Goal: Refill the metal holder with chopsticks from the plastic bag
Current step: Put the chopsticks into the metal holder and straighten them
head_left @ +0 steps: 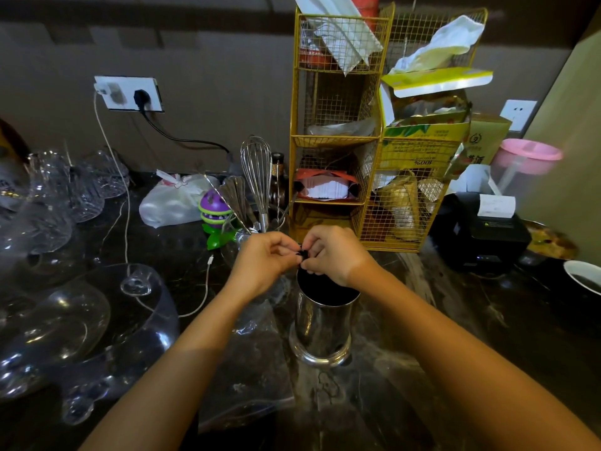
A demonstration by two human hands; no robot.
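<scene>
Both hands meet just above the back rim of the metal holder (322, 323), which stands upright on the dark marble counter (455, 336); its mouth looks dark, and what lies inside cannot be told. The left hand (265, 263) and the right hand (328, 253) each pinch, with curled fingertips, a small black item (303, 254) held between them; it is too small to say what it is, and no chopsticks can be made out. A clear plastic bag (250, 362) lies crumpled on the counter just left of the holder, under the left forearm; behind the hands stand a wire whisk (257, 177) in a glass jar and a yellow wire rack (335, 125); clear glassware (65, 320) crowds the left side; a black receipt printer (481, 229) sits at the right.
</scene>
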